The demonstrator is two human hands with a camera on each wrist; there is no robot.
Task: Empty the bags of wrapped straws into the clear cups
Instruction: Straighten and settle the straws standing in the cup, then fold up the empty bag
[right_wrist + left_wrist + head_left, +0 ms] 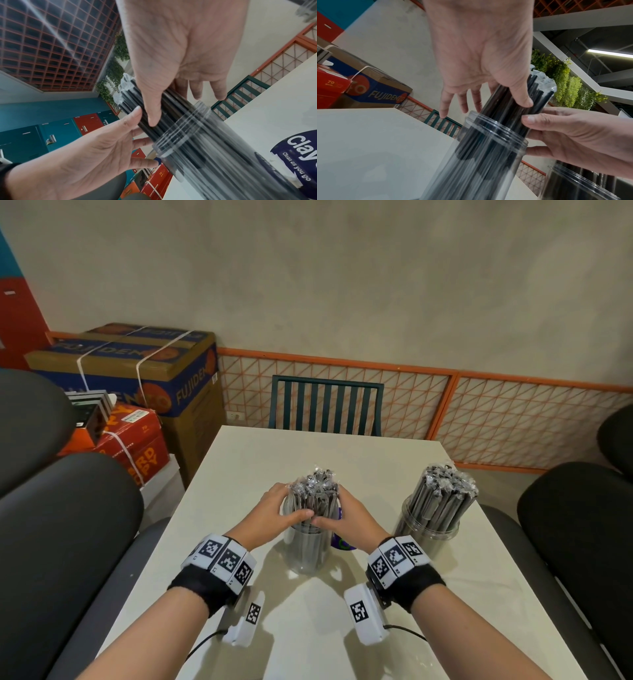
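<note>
Both hands (310,513) clasp straws (315,491) in seemingly upright cup (306,549).

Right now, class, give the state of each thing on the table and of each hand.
Near clear plastic cup: upright, holding straws.
Bundle of dark wrapped straws: standing in it, cupped by both hands.
Far clear cup: upright, full of straws.
Left hand: holds bundle.
Right hand: holds bundle.

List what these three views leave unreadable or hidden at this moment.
- Purple item: head view, mostly behind right hand and near cup; right wrist label cut by the edge.
- Straws inside the cup: wrist views, blurred.
- Left hand fingertips: head view, behind the bundle.
</note>
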